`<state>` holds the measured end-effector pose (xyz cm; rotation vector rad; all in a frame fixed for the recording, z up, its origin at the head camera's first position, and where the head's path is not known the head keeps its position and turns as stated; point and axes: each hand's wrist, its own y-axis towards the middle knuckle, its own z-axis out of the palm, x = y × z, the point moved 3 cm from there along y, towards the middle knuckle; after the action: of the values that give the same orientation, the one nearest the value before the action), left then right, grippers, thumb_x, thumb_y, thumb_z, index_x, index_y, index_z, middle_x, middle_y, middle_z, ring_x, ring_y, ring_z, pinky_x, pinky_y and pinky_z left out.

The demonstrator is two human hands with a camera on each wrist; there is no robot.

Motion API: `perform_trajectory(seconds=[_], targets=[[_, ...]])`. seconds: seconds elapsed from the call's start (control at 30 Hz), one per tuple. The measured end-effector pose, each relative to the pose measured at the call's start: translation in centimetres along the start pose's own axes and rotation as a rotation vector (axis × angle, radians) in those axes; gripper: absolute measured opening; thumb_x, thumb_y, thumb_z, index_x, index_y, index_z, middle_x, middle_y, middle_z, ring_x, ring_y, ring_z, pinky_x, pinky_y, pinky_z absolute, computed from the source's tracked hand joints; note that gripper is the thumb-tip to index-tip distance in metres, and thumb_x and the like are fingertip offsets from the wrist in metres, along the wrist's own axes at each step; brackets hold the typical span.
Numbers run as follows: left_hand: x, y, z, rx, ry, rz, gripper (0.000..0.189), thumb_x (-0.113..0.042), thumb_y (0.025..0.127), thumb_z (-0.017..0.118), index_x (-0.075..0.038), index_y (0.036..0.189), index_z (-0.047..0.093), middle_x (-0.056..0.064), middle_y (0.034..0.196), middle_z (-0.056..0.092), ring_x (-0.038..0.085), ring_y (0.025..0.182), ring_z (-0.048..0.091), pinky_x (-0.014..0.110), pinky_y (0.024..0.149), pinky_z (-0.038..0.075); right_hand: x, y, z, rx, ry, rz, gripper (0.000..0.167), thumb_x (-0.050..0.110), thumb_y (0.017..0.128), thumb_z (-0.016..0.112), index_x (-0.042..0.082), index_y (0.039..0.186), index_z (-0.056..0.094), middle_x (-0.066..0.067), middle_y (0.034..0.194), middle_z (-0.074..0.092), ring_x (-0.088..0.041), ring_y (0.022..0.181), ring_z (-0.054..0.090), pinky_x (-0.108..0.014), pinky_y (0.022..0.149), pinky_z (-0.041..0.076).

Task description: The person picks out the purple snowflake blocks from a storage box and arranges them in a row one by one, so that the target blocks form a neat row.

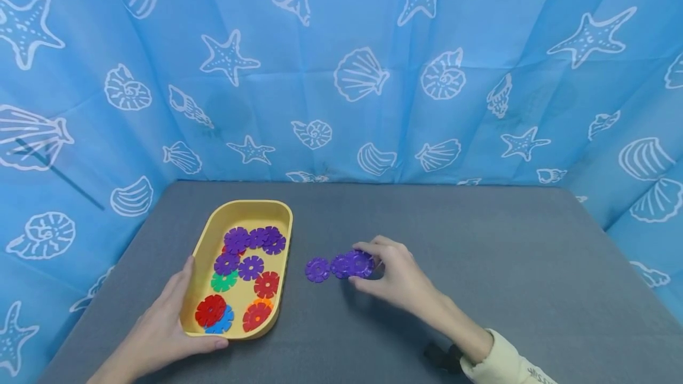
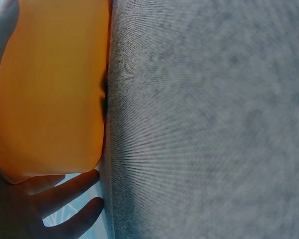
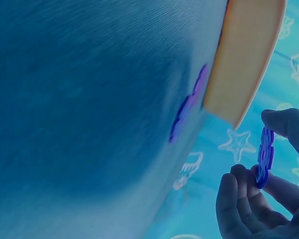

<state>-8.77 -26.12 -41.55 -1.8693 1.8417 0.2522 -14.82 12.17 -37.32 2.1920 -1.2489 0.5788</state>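
Observation:
My left hand (image 1: 162,325) grips the near left corner of a yellow plastic tray (image 1: 284,253), thumb along the near wall and fingers along the left side. In the left wrist view the tray's wall (image 2: 55,94) stands between thumb and fingers. Purple, red, green, blue and orange notched flower-shaped discs lie in the tray, some overlapping. My right hand (image 1: 397,271) pinches a purple notched disc (image 3: 265,154) between thumb and fingertips, above the table. Left of that hand, purple discs (image 1: 318,269) lie on the cloth; the nearer one partly overlaps the held disc in the head view.
A grey cloth covers the table (image 1: 480,242). Behind it and at both sides hangs a blue curtain (image 1: 320,93) with white shells and starfish. A small dark object (image 1: 444,357) shows by the right wrist, beside the cream sleeve (image 1: 504,360).

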Motion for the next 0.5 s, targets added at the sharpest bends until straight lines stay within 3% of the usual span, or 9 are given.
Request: perform_trajectory(seconds=[0.27, 0.5], targets=[[0.1, 0.0, 0.0, 0.012, -0.007, -0.01, 0.151, -0.072, 0.062, 0.084, -0.017, 0.164, -0.013, 0.02, 0.15, 0.032, 0.032, 0.12, 0.05, 0.047, 0.08, 0.063, -2.3, -0.8, -0.9, 0.031, -0.082, 0.1, 0.049, 0.021, 0.076, 0.09, 0.005, 0.119, 0.075, 0.0, 0.092, 0.065, -0.012, 0.084, 0.058, -0.023, 0.071, 0.046], [0.0, 0.0, 0.1, 0.011, -0.01, -0.009, 0.151, -0.072, 0.062, 0.084, -0.017, 0.164, -0.013, 0.019, 0.148, 0.034, 0.03, 0.119, 0.051, 0.044, 0.078, 0.063, -3.9, -1.0, -1.2, 0.073, -0.135, 0.149, 0.055, 0.024, 0.075, 0.091, 0.001, 0.122, 0.073, -0.005, 0.098, 0.065, -0.013, 0.086, 0.058, -0.027, 0.072, 0.049]])
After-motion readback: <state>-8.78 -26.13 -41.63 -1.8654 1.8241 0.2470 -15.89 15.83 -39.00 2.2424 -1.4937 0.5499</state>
